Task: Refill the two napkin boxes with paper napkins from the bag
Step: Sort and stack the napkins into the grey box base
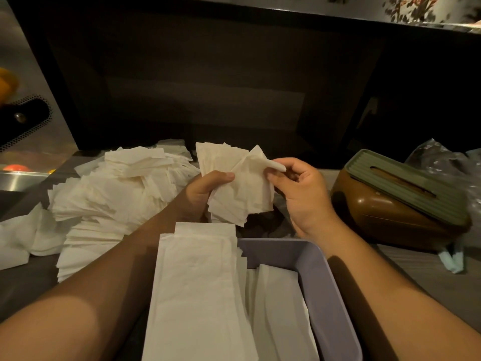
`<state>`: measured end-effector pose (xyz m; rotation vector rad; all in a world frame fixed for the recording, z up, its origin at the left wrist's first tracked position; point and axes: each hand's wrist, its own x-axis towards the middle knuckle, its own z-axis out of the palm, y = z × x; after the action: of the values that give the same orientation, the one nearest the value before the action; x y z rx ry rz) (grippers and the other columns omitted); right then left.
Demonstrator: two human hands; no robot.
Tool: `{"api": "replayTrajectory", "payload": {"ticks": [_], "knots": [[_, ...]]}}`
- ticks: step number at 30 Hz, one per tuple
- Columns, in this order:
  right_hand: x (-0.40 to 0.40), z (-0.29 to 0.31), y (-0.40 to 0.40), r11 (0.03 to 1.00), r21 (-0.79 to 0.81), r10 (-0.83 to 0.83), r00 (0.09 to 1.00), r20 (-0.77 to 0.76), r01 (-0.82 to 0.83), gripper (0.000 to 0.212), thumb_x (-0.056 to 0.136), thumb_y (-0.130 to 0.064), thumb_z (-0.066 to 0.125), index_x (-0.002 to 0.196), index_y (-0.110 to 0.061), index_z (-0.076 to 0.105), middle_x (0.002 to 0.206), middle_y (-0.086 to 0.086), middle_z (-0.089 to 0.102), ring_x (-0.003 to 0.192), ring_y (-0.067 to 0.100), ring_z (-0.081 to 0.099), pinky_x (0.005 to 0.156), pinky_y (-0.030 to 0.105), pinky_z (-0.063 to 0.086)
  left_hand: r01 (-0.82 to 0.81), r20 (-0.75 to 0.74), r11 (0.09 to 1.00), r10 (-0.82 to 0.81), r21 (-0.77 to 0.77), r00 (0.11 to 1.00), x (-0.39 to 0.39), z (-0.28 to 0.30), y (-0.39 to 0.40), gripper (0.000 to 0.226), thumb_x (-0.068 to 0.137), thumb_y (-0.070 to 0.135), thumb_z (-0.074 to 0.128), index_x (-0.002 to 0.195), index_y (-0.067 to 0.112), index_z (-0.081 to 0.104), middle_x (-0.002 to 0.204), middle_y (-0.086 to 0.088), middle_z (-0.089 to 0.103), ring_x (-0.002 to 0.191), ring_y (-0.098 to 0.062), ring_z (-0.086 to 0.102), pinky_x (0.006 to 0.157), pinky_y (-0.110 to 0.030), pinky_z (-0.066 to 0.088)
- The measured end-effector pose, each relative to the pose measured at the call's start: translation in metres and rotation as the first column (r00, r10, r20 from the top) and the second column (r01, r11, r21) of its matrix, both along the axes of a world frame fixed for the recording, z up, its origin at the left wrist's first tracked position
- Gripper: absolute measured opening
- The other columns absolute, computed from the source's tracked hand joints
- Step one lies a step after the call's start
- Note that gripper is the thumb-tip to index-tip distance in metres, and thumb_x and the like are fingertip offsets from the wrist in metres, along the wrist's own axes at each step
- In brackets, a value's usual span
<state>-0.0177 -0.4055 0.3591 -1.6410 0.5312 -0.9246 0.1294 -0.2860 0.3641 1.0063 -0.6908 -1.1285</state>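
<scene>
- Napkins (231, 183): a white, creased, fanned bunch, held above the counter between both hands, beyond the purple box
- Left hand (205, 194): fingers curled round the bunch, thumb on top
- Right hand (299, 188): thumb and forefinger pinched one napkin's corner
- Purple box (320, 277): open, long folded napkins inside and draped over its left wall; near end cut off
- Brown box (395, 204): green slotted lid on, contents hidden
- Pile (112, 194): loose napkins, left
- Bag (442, 162): clear, dim, partly cut off
</scene>
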Motion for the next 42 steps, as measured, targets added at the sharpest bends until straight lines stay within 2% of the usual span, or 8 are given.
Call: {"api": "replayTrajectory", "payload": {"ticks": [14, 17, 20, 22, 25, 32, 37, 42], "knots": [[0.0, 0.004, -0.003, 0.981, 0.167, -0.115, 0.989, 0.095, 0.098, 0.012, 0.098, -0.02, 0.065, 0.109, -0.023, 0.066, 0.111, -0.001, 0.068, 0.105, 0.016, 0.067, 0.08, 0.03, 0.057, -0.123, 0.215, 0.989, 0.139, -0.088, 0.967, -0.005, -0.004, 0.002, 0.04, 0.067, 0.017, 0.056, 0.106, 0.029, 0.053, 0.091, 0.006, 0.068, 0.077, -0.004, 0.071, 0.06, -0.021, 0.057], [-0.008, 0.012, -0.005, 0.875, 0.477, -0.078, 0.95, 0.301, -0.079, 0.017, 0.095, -0.02, 0.065, 0.112, -0.023, 0.066, 0.117, 0.005, 0.069, 0.107, 0.024, 0.07, 0.079, 0.036, 0.06, -0.173, 0.201, 0.981, 0.188, -0.089, 0.961, -0.004, -0.005, 0.003, 0.038, 0.068, 0.02, 0.056, 0.105, 0.031, 0.053, 0.095, 0.004, 0.065, 0.08, -0.011, 0.07, 0.061, -0.023, 0.058], [-0.011, 0.017, 0.002, 0.748, 0.598, 0.01, 0.906, 0.424, -0.288, 0.048, 0.077, -0.026, 0.075, 0.123, -0.018, 0.064, 0.102, 0.009, 0.073, 0.082, 0.018, 0.076, 0.073, 0.035, 0.061, -0.217, 0.232, 0.973, 0.229, -0.076, 0.945, -0.003, -0.006, 0.004, 0.032, 0.081, 0.017, 0.063, 0.106, 0.033, 0.05, 0.099, 0.004, 0.062, 0.09, -0.017, 0.064, 0.064, -0.024, 0.059], [-0.003, 0.012, 0.011, 0.784, 0.574, 0.072, 0.953, 0.294, -0.237, 0.045, 0.079, -0.021, 0.074, 0.122, -0.014, 0.063, 0.094, 0.006, 0.072, 0.075, 0.013, 0.073, 0.073, 0.034, 0.061, -0.221, 0.22, 0.973, 0.23, -0.062, 0.948, -0.002, -0.006, 0.004, 0.028, 0.09, 0.011, 0.059, 0.106, 0.032, 0.05, 0.1, 0.003, 0.062, 0.093, -0.018, 0.063, 0.066, -0.025, 0.059], [0.009, 0.002, 0.019, 0.883, 0.459, 0.084, 0.995, 0.047, -0.096, 0.013, 0.096, -0.021, 0.066, 0.108, -0.023, 0.067, 0.105, 0.0, 0.075, 0.1, 0.019, 0.072, 0.084, 0.04, 0.062, -0.223, 0.195, 0.973, 0.229, -0.051, 0.954, -0.004, -0.005, 0.005, 0.035, 0.079, 0.013, 0.064, 0.109, 0.029, 0.053, 0.1, 0.002, 0.067, 0.092, -0.018, 0.068, 0.068, -0.028, 0.06], [-0.007, 0.012, 0.009, 0.754, 0.507, 0.227, 0.89, 0.396, -0.418, 0.037, 0.091, -0.019, 0.064, 0.127, -0.014, 0.062, 0.13, 0.015, 0.067, 0.117, 0.034, 0.067, 0.087, 0.048, 0.06, -0.348, 0.217, 0.937, 0.335, 0.022, 0.917, -0.004, -0.006, 0.0, 0.035, 0.087, 0.025, 0.062, 0.121, 0.022, 0.054, 0.109, -0.002, 0.063, 0.103, -0.025, 0.061, 0.08, -0.036, 0.054], [0.004, 0.007, 0.018, 0.886, 0.411, 0.211, 0.976, 0.058, -0.216, 0.019, 0.089, -0.025, 0.07, 0.107, -0.02, 0.068, 0.105, -0.001, 0.076, 0.101, 0.02, 0.074, 0.082, 0.039, 0.062, -0.225, 0.18, 0.974, 0.228, -0.039, 0.957, -0.003, -0.004, -0.001, 0.034, 0.078, 0.035, 0.073, 0.096, 0.014, 0.055, 0.08, 0.001, 0.068, 0.074, -0.014, 0.068, 0.074, -0.029, 0.058], [0.013, -0.004, 0.012, 0.895, 0.444, 0.062, 0.998, -0.02, -0.047, 0.023, 0.093, -0.027, 0.07, 0.115, -0.019, 0.066, 0.112, 0.002, 0.073, 0.101, 0.02, 0.072, 0.079, 0.036, 0.062, -0.169, 0.258, 0.986, 0.167, -0.013, 0.952, -0.002, -0.006, 0.003, 0.057, 0.058, 0.024, 0.064, 0.113, 0.025, 0.053, 0.107, -0.003, 0.065, 0.102, -0.023, 0.065, 0.079, -0.033, 0.055]]}}
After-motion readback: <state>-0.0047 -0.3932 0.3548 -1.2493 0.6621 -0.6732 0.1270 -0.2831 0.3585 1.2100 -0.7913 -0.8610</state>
